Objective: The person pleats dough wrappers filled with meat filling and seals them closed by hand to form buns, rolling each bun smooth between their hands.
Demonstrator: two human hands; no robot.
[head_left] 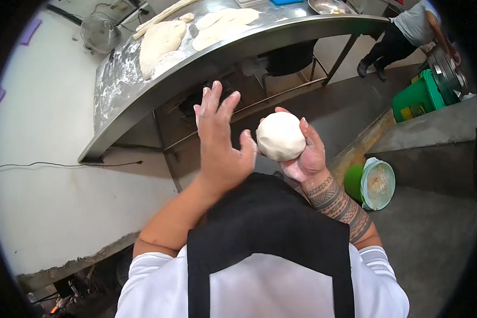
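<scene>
A smooth white dough ball (281, 136) rests in my right hand (308, 158), whose fingers curl around its underside and far edge. My left hand (221, 143) is raised just left of the ball, fingers spread and holding nothing. Flour whitens the fingertips of both hands. Beyond them, on the steel worktable (111, 100), lie flattened pieces of dough, one long sheet (161, 45) and a wider one (225, 26). A rolled strip of dough (164, 16) lies at the back.
A green bucket with a plastic liner (355, 183) stands on the floor at right, below a concrete ledge (424, 132). Farther back are a green bin (416, 98) and another person (416, 26). A metal bowl (328, 6) sits on the table; a fan (99, 33) is by the left wall.
</scene>
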